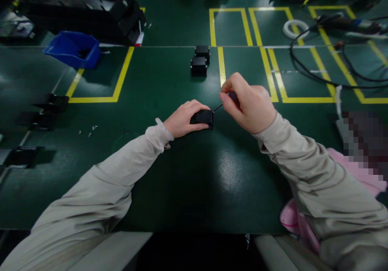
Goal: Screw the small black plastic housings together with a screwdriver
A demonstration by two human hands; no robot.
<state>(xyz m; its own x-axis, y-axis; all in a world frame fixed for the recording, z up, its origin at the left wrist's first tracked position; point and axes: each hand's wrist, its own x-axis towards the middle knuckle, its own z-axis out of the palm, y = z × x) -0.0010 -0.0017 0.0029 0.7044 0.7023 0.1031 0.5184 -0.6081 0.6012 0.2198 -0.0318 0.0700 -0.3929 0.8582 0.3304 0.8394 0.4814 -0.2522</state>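
Left hand: closed around the sides of a black block (204,118), thumb on the near side, fingers (198,106) across the far side; hand (184,120).
Right hand: fist (254,104) drawn shut on a thin-shafted tool (218,108), its handle mostly hidden; the tip meets the block's far right corner.
Block's place: mid-width on the green surface (182,186), well apart from the near edge.
Room: surface stretches from block to near edge; two black blocks (199,66) stand beyond, toward the far side.
Blue bin (71,49): toward the far left corner, something dark inside, too dim to name.
Black crate (121,16): beyond the bin, contents blurred.
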